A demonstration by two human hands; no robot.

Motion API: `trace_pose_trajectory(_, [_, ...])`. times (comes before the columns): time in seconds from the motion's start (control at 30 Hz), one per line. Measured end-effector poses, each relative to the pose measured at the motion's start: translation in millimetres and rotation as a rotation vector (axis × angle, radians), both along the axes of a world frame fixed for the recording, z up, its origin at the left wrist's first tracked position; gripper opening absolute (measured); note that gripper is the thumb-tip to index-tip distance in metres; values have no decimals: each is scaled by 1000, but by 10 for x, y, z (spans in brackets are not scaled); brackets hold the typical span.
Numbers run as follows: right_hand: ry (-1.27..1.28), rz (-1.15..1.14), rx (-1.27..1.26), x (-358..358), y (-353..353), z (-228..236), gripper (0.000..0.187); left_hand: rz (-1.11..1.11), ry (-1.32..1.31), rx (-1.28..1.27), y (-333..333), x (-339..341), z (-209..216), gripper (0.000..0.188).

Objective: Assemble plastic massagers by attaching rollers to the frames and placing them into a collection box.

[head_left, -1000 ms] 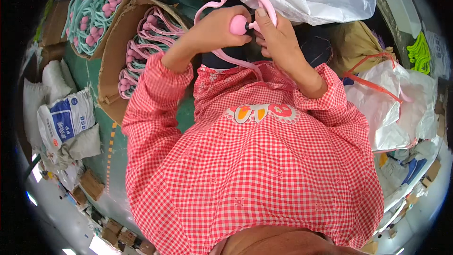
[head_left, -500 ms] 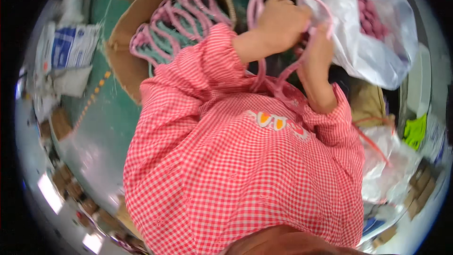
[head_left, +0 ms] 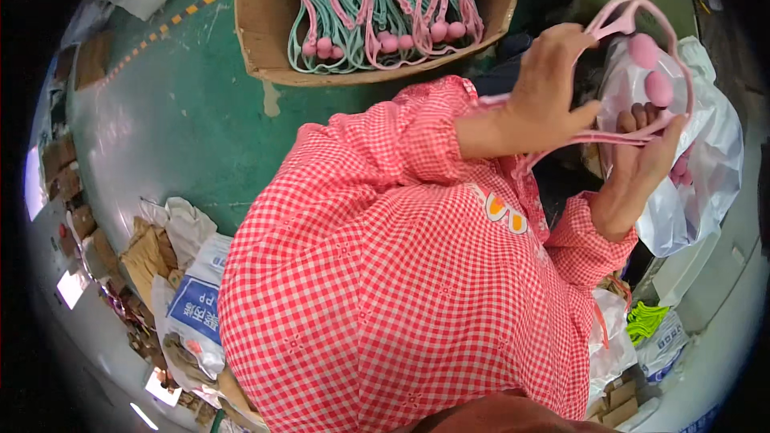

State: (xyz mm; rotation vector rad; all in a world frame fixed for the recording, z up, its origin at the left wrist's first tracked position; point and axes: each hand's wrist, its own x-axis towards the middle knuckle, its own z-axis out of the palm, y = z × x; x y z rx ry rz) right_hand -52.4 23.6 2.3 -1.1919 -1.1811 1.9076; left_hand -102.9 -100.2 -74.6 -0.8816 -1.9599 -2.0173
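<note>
A pink looped plastic massager (head_left: 683,60) is held up at the right, in front of my body. Two smooth pink balls (head_left: 658,88) show inside its loop. Bent fingers of my left hand (head_left: 541,92) grip the loop's left side, the thumb pointing right. My right hand (head_left: 638,168) closes on the lower right part, by the balls, with some fingertips showing through the loop. Its pink strands run down behind my left wrist toward my chest.
At the top, a cardboard box (head_left: 361,78) holds several pink and green looped massagers with balls. A white plastic bag (head_left: 714,124) with pink balls inside stands behind my right hand. Printed sacks (head_left: 196,301) lie at the left on the green floor (head_left: 192,144).
The view has turned, so the box now sits at the top middle. Both hands are farther right and lower in view; the massager's loop is spread open with its balls visible.
</note>
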Motion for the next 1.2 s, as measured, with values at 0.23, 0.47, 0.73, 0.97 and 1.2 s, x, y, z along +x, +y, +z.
trace_pose_trajectory(0.23, [129,241,-6,-173,-142,-63,28,-187,-522,2,-400,-237,-268,33])
trace_pose_trajectory(0.47, [40,443,271,301,-200,-144,26,114,-796,-59,-1206,-1217,-831,23])
trace_pose_trajectory(0.73, [-127,416,259,1023,142,-385,19,432,-245,-813,-2848,-2505,-1409,47])
trace_pose_trajectory(0.97, [-146,337,162,1049,33,-499,16,-261,852,-1244,-2450,-2671,-1134,51])
trace_pose_trajectory(1.2, [-159,300,212,1287,40,-451,16,-708,910,-1570,-2237,-2517,-1789,45])
